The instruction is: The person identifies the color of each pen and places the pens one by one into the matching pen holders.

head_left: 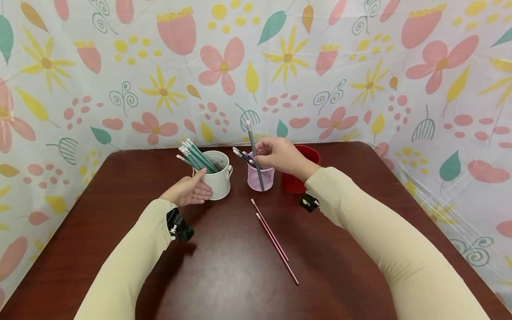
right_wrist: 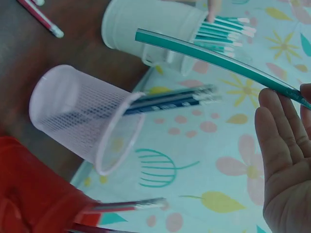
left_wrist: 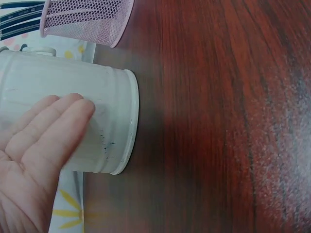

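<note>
My right hand (head_left: 282,155) pinches a green pencil (right_wrist: 209,57) between thumb and fingers, its white eraser end up in the head view. In that view the pencil crosses in front of a lilac mesh cup (head_left: 254,180), which holds a few dark blue pencils (right_wrist: 165,103). Straight fingers of my left hand (head_left: 188,190) lie against the side of a white metal bucket (left_wrist: 73,77), the thumb up near its rim. Several green pencils (head_left: 197,158) lean out of this bucket towards the left; whether the left fingers press on it, I cannot tell.
Behind my right wrist stands a red bucket (head_left: 308,153), with red pencils (right_wrist: 129,206) sticking out in the right wrist view. Two red pencils (head_left: 276,242) lie on the brown table (head_left: 224,266). Flowered cloth (head_left: 248,58) hangs along the table's back edge and sides.
</note>
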Motion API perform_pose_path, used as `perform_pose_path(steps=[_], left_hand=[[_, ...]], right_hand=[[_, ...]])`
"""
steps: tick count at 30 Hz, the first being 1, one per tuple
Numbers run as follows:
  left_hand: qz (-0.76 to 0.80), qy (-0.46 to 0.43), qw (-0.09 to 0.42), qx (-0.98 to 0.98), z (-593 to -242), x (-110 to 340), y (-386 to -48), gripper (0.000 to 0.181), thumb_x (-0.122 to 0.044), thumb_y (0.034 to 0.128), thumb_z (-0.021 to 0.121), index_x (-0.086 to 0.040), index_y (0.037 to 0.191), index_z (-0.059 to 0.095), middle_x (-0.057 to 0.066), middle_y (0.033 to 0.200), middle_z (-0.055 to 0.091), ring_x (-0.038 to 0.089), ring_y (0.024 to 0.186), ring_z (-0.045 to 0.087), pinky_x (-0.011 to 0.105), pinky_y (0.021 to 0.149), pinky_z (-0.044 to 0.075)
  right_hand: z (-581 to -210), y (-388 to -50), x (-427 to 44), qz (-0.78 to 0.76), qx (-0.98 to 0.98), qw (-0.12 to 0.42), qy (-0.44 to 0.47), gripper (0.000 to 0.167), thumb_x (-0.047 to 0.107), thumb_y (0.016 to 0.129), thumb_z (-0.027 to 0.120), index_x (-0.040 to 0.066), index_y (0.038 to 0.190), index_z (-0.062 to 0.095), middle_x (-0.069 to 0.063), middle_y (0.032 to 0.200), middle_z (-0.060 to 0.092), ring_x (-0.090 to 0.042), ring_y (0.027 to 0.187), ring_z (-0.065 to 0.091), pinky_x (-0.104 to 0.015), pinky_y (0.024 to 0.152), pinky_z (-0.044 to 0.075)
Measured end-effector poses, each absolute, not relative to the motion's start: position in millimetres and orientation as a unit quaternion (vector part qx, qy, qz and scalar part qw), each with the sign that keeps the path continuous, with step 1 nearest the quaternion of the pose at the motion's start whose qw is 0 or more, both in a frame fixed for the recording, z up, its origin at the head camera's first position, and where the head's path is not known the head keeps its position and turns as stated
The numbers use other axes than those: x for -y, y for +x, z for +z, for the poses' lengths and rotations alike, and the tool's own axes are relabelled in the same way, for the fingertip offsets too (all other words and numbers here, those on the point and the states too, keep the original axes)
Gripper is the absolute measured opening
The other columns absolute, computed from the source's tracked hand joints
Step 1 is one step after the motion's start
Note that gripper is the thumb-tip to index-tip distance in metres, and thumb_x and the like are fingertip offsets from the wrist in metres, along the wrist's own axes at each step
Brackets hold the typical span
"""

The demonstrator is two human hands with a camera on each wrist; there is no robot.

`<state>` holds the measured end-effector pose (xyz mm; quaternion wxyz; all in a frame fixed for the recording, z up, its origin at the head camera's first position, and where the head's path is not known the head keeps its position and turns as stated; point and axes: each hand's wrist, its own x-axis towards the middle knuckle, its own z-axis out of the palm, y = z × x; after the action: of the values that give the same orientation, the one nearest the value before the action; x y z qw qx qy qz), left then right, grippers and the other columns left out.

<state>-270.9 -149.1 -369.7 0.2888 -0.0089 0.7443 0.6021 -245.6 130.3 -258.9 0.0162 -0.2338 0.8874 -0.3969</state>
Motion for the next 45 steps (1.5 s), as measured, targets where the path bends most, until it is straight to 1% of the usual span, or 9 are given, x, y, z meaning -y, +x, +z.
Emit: perform_pose_path(steps=[4, 9, 15, 17, 26, 31, 34, 41, 45], left_hand=[[0.612, -0.016, 0.284, -0.738, -369.6, 148.7, -269.6, 0.080, -0.051, 0.1013, 0.026, 0.022, 0.129, 0.041, 0.037, 0.130, 0.047, 0.038, 0.114, 0.056, 0.048, 0.102, 0.039], [0.614, -0.023, 0.283, -0.736, -372.4, 148.9, -271.7, 0.081, -0.052, 0.1007, 0.024, 0.022, 0.131, 0.040, 0.037, 0.133, 0.044, 0.040, 0.119, 0.052, 0.046, 0.103, 0.040], [0.623, -0.012, 0.284, -0.728, -374.7, 148.7, -270.4, 0.082, -0.052, 0.1007, 0.022, 0.023, 0.132, 0.036, 0.038, 0.135, 0.040, 0.044, 0.126, 0.044, 0.048, 0.105, 0.036], [0.626, -0.011, 0.285, -0.726, -375.8, 147.9, -269.4, 0.081, -0.051, 0.1011, 0.022, 0.023, 0.132, 0.036, 0.038, 0.135, 0.040, 0.044, 0.127, 0.043, 0.048, 0.106, 0.035], [0.635, -0.011, 0.277, -0.721, -372.4, 146.6, -267.8, 0.076, -0.048, 0.1031, 0.022, 0.021, 0.133, 0.035, 0.037, 0.136, 0.041, 0.043, 0.127, 0.043, 0.048, 0.106, 0.035], [0.632, -0.015, 0.275, -0.725, -373.3, 147.0, -268.0, 0.075, -0.047, 0.1030, 0.024, 0.021, 0.133, 0.037, 0.036, 0.135, 0.042, 0.042, 0.126, 0.045, 0.047, 0.105, 0.037], [0.631, -0.017, 0.272, -0.726, -373.2, 146.5, -268.3, 0.075, -0.047, 0.1028, 0.024, 0.020, 0.132, 0.037, 0.035, 0.135, 0.043, 0.041, 0.125, 0.047, 0.047, 0.104, 0.038], [0.631, -0.020, 0.267, -0.729, -372.1, 145.5, -267.5, 0.072, -0.045, 0.1037, 0.025, 0.020, 0.132, 0.038, 0.036, 0.134, 0.044, 0.042, 0.125, 0.046, 0.049, 0.105, 0.036], [0.624, -0.020, 0.262, -0.736, -372.9, 144.8, -268.3, 0.072, -0.045, 0.1034, 0.026, 0.020, 0.131, 0.040, 0.036, 0.133, 0.045, 0.042, 0.124, 0.047, 0.049, 0.104, 0.037]], right_hand=[[-246.8, -250.2, -124.0, -0.383, -0.893, -0.012, -0.238, 0.009, 0.007, 0.085, 0.065, 0.002, 0.093, 0.065, -0.011, 0.087, 0.072, -0.021, 0.084, 0.066, -0.032, 0.078, 0.050], [-236.3, -257.0, -113.5, -0.397, -0.888, -0.066, -0.225, 0.013, 0.006, 0.082, 0.062, 0.000, 0.093, 0.065, -0.014, 0.091, 0.072, -0.022, 0.087, 0.068, -0.030, 0.081, 0.051], [-239.1, -263.4, -93.0, -0.441, -0.864, -0.110, -0.218, 0.015, 0.004, 0.083, 0.063, -0.002, 0.096, 0.066, -0.015, 0.092, 0.072, -0.021, 0.085, 0.068, -0.027, 0.077, 0.053], [-242.4, -264.3, -85.2, -0.453, -0.855, -0.116, -0.224, 0.015, 0.002, 0.084, 0.063, -0.004, 0.098, 0.066, -0.016, 0.092, 0.071, -0.022, 0.086, 0.068, -0.028, 0.076, 0.053], [-257.3, -266.0, -57.8, -0.446, -0.855, -0.153, -0.215, 0.018, 0.005, 0.089, 0.066, -0.003, 0.104, 0.066, -0.015, 0.096, 0.071, -0.023, 0.090, 0.068, -0.031, 0.078, 0.053], [-268.5, -263.8, -48.7, -0.434, -0.858, -0.154, -0.227, 0.017, 0.006, 0.090, 0.065, -0.002, 0.105, 0.066, -0.014, 0.097, 0.071, -0.023, 0.090, 0.067, -0.029, 0.078, 0.053], [-273.1, -263.6, -45.2, -0.433, -0.857, -0.166, -0.226, 0.016, 0.005, 0.090, 0.064, -0.003, 0.104, 0.066, -0.015, 0.098, 0.071, -0.023, 0.090, 0.067, -0.029, 0.079, 0.053], [-283.7, -265.5, -39.5, -0.438, -0.857, -0.173, -0.208, 0.017, 0.005, 0.090, 0.064, -0.003, 0.105, 0.066, -0.014, 0.099, 0.071, -0.023, 0.093, 0.067, -0.030, 0.081, 0.053], [-295.2, -265.8, -36.4, -0.415, -0.869, -0.177, -0.201, 0.016, 0.006, 0.089, 0.065, -0.002, 0.102, 0.066, -0.013, 0.097, 0.072, -0.022, 0.091, 0.068, -0.030, 0.080, 0.053]])
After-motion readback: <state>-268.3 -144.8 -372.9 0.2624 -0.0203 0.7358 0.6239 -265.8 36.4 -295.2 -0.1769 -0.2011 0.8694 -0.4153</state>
